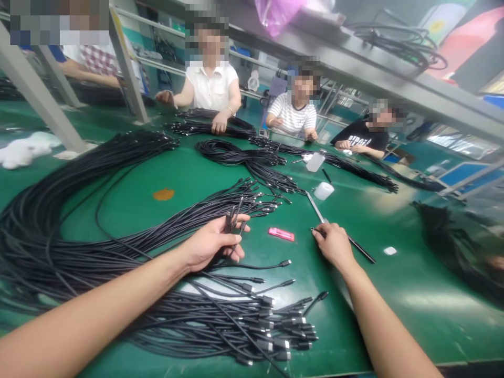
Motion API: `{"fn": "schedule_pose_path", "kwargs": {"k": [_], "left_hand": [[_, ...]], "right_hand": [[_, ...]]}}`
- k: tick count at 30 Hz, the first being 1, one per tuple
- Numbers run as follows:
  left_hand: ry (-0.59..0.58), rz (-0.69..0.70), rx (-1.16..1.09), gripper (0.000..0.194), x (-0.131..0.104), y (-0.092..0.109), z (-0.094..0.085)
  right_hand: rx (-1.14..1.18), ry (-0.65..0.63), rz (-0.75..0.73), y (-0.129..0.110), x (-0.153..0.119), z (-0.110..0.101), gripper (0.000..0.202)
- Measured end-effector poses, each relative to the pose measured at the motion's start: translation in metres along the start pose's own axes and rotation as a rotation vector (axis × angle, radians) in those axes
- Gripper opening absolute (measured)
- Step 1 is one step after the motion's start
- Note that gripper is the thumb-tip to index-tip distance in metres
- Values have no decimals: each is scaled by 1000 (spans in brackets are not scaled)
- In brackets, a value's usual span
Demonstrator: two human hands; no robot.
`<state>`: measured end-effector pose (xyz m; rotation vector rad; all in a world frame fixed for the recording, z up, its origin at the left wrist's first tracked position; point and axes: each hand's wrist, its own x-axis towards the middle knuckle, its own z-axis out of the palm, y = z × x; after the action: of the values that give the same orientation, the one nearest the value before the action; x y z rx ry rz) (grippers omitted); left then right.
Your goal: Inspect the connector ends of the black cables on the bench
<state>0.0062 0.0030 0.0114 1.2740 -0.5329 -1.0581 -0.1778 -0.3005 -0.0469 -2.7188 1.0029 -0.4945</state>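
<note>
My left hand (pixel 216 241) is closed around several black cable ends (pixel 234 223), their connectors sticking up between thumb and fingers. Below it, a bundle of black cables (pixel 252 320) spreads towards me, with metal-tipped plugs at the right. Another bundle (pixel 205 210) lies just beyond that hand, its ends fanned out. My right hand (pixel 334 242) has its fingers bent around a slim black pen (pixel 362 249), low over the green table. A thin silver tool (pixel 315 206) reaches out from beneath the same hand; its hidden end leaves its kind unclear.
A pink-red marked strip (pixel 281 234) lies between my hands. Beyond are a white roll (pixel 323 190), more cable bundles (pixel 236 152) and an orange patch (pixel 163 194) on the green table (pixel 394 299). Several people sit opposite. Metal frame posts (pixel 126 63) rise at left.
</note>
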Motion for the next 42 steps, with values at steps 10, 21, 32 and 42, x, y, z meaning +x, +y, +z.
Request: {"fn": "schedule_pose_path", "kwargs": {"k": [10,21,32,42], "left_hand": [[103,86,21,39,4,-5,0],[203,137,11,45,5,-7,0],[196,149,107,38,6,-7,0],[184,139,153,37,5,-6,1]], "right_hand": [[828,-82,151,-56,-5,-21,32],[1680,-772,338,-162,-47,-3,23],[1365,-596,124,-169,-66,6,40],[1345,-587,132,-172,-66,2,39]]}}
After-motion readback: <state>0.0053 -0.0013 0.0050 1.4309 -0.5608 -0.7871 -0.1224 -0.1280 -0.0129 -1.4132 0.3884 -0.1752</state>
